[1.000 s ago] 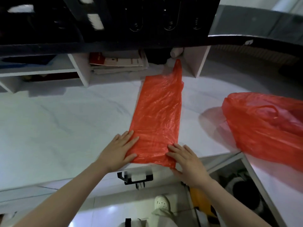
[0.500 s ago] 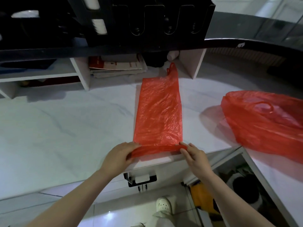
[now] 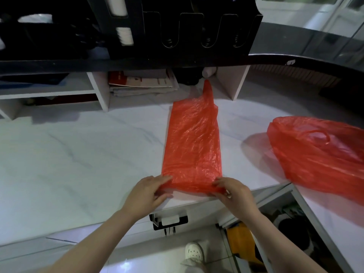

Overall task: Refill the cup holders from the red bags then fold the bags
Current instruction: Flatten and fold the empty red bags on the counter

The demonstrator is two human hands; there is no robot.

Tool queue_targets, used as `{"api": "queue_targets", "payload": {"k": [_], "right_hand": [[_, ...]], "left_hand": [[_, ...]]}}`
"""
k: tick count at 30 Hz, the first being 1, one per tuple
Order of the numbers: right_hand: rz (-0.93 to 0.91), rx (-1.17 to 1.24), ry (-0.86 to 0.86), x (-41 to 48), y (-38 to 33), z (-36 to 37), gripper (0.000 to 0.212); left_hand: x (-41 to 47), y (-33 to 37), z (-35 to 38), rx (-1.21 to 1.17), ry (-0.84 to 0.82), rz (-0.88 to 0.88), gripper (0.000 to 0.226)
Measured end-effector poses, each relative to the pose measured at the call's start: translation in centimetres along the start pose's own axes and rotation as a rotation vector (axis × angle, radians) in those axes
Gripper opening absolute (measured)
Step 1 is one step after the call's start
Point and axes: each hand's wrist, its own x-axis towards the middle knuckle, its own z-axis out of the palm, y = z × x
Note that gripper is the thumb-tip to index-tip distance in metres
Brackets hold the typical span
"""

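Note:
A flattened red plastic bag (image 3: 194, 142) lies lengthwise on the white marble counter (image 3: 78, 164), its handle pointing away from me. My left hand (image 3: 147, 193) pinches the bag's near left corner and my right hand (image 3: 233, 191) pinches the near right corner, with the near edge lifted and turned over slightly. A second red bag (image 3: 319, 154) lies crumpled on the counter to the right. Above, a black cup holder rack (image 3: 177, 28) has slots; white cups (image 3: 124, 35) show in the left slot.
White shelf dividers (image 3: 100, 91) hold stacked papers (image 3: 141, 83) at the back of the counter. A black bracket (image 3: 170, 221) hangs under the counter's front edge. An opening on the right below the counter shows stored items. A white shoe (image 3: 194, 253) stands on the floor.
Both hands went from pressing flat on the bag's near end to pinching its corners. The near edge has been lifted and rolled over. The view has tilted upward a little.

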Motion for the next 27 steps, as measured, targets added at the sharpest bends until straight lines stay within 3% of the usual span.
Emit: {"api": "queue_targets", "payload": {"k": [7,11,13,16,19,21,24,27], "right_hand": [[0.000,0.021,-0.062,-0.2,0.5,0.0,0.025],[0.012,-0.039,-0.103,-0.2,0.9,-0.1,0.040],[0.004,-0.045,-0.101,-0.1,0.9,-0.1,0.037],[0.071,0.003,-0.088,0.2,1.1,0.1,0.025],[0.257,0.090,-0.085,0.5,1.4,0.5,0.009],[0.362,0.130,-0.066,0.9,1.7,0.9,0.018],[0.483,0.140,-0.024,1.7,1.8,1.5,0.030],[0.546,0.142,0.009,2.6,1.8,1.9,0.024]], "left_hand": [[0.4,-0.3,0.3,-0.010,0.107,0.041,0.046],[0.6,-0.4,0.4,-0.007,0.051,0.018,0.058],[0.7,-0.4,0.4,0.008,0.023,-0.006,0.060],[1.3,-0.4,0.5,0.049,0.038,-0.006,0.045],[2.3,0.1,0.4,-0.022,0.071,-0.117,0.021],[3.2,0.4,0.5,-0.076,0.060,-0.247,0.012],[3.8,0.7,0.7,-0.189,0.073,-0.409,0.028],[3.9,0.8,1.0,-0.215,0.150,-0.470,0.040]]}}
